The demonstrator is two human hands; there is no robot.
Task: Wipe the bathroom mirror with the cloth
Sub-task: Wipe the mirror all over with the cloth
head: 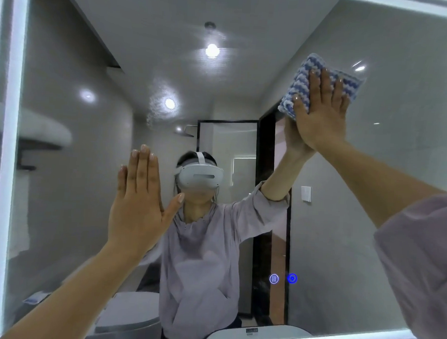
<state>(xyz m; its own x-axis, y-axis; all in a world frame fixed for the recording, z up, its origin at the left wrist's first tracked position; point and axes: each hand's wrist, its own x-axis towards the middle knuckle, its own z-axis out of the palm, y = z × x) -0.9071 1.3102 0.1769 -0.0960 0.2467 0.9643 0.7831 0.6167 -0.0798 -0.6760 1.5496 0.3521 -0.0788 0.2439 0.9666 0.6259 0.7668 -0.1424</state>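
Observation:
The bathroom mirror [396,177] fills the view, framed by a lit white border. My right hand [319,114] is raised to the upper right of the glass, fingers straight, pressing a folded blue-and-white knitted cloth [303,80] flat against the mirror. My left hand [136,206] is held up flat at the centre-left of the glass with straight fingers close together, holding nothing. Whether its palm touches the mirror cannot be told. The mirror reflects a person in a lilac top with a white headset.
Two glowing blue touch icons [283,278] sit low on the mirror, right of centre. The lit frame strip [5,159] runs down the left edge and along the bottom. Reflected behind are a toilet, a towel shelf at left and a dark-framed glass door.

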